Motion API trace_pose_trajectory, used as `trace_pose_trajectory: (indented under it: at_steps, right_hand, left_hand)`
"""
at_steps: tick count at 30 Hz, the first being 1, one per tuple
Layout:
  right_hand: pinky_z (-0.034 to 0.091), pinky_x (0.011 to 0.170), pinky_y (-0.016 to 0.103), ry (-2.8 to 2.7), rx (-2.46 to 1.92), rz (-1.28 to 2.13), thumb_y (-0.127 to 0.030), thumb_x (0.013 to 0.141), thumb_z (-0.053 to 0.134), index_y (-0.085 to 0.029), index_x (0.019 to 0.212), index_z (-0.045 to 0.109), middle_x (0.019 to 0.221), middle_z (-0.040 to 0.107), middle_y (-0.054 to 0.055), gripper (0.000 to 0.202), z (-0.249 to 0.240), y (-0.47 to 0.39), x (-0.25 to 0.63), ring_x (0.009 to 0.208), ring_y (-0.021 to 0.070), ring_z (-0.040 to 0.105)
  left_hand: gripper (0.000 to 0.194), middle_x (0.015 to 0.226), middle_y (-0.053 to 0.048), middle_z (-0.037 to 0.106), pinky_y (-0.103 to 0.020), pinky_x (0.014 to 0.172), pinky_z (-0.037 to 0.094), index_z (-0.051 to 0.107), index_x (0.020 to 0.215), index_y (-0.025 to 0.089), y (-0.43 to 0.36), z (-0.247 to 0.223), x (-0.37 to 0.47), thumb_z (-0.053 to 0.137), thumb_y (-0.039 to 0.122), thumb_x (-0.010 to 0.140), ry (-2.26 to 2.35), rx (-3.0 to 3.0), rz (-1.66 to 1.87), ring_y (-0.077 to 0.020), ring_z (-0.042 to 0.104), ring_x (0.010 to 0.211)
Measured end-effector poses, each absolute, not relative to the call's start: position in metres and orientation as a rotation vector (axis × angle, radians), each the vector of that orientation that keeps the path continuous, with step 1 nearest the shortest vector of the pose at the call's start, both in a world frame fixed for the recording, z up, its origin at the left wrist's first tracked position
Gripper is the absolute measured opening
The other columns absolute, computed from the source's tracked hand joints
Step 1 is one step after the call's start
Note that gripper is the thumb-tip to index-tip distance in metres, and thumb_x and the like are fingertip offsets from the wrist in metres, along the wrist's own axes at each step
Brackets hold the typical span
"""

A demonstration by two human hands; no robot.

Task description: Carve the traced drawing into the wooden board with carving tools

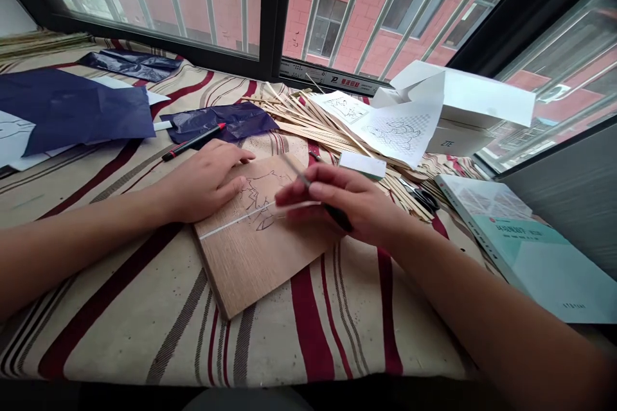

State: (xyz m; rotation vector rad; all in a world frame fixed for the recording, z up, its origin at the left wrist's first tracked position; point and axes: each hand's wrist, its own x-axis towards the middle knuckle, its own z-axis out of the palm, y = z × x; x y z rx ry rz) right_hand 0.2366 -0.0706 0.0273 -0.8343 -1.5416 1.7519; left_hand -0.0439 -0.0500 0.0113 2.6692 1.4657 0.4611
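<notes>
A wooden board (250, 270) lies at a slant on the striped cloth, with a line drawing (263, 192) on its top face. A thin pale strip (236, 223) crosses the board and runs under the drawing. My left hand (209, 176) rests on the board's left edge, fingers loosely stretched. Above the board's right part, my right hand (344, 196) grips a slim grey tool with a dark handle (339, 217). Motion smears this tool and the fingertips, so its exact kind cannot be made out. Another pale streak beneath the fingers is blurred.
Behind the board lie a black marker (193, 142), dark carbon paper (87, 112), many thin wooden strips (313, 135) and printed drawings (400, 131). At right are black-handled scissors (421, 198), a small green-white box (362, 165), a book (540, 244) and a white carton (482, 99).
</notes>
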Motion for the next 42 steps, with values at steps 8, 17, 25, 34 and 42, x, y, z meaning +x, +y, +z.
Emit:
trace_pose_trajectory:
  at_steps: [8,17,25,34,42]
  right_hand:
    - [0.054,0.054,0.024,-2.043,-1.032,1.305,-0.025,0.105,0.052,-0.017,0.109,0.066,0.097,0.078,0.006,0.017,0.040,-0.080,0.264,0.066,0.0129,0.073]
    - [0.047,0.067,0.023,-2.803,-0.826,0.532,-0.009,0.102,0.047,-0.021,0.144,0.071,0.101,0.084,0.006,0.050,0.047,-0.080,0.305,0.073,0.0131,0.072]
    - [0.039,0.059,0.023,-2.775,-0.719,0.413,-0.009,0.103,0.047,-0.022,0.149,0.067,0.082,0.078,0.003,0.053,0.039,-0.080,0.308,0.059,0.0105,0.059]
    - [0.048,0.071,0.024,-2.806,-0.754,0.346,-0.009,0.104,0.046,-0.030,0.155,0.061,0.111,0.083,0.004,0.057,0.034,-0.087,0.306,0.083,0.0138,0.074]
    - [0.040,0.060,0.023,-2.915,-0.851,0.134,-0.005,0.099,0.048,-0.032,0.159,0.057,0.089,0.079,0.003,0.066,0.041,-0.091,0.304,0.065,0.0118,0.064]
  left_hand:
    - [0.052,0.124,-0.015,0.070,-0.043,0.110,0.048,0.063,0.135,0.012,-0.021,0.017,-0.043,0.040,0.039,0.097,1.198,2.742,0.433,-0.0298,0.062,0.116]
    - [0.052,0.117,-0.016,0.071,-0.046,0.110,0.047,0.070,0.123,0.013,-0.012,0.030,-0.025,0.034,0.039,0.098,1.374,2.855,0.340,-0.0311,0.062,0.115]
    - [0.057,0.128,-0.016,0.065,-0.050,0.114,0.045,0.068,0.130,0.012,-0.030,0.012,-0.022,0.036,0.045,0.097,1.449,2.598,0.457,-0.0327,0.058,0.122]
    - [0.056,0.128,-0.016,0.064,-0.050,0.113,0.044,0.068,0.132,0.012,-0.018,0.019,-0.018,0.036,0.043,0.099,1.284,2.689,0.389,-0.0323,0.057,0.121]
    - [0.055,0.128,-0.016,0.064,-0.047,0.115,0.043,0.067,0.131,0.012,-0.018,0.016,-0.018,0.035,0.042,0.100,1.271,2.709,0.397,-0.0310,0.056,0.122]
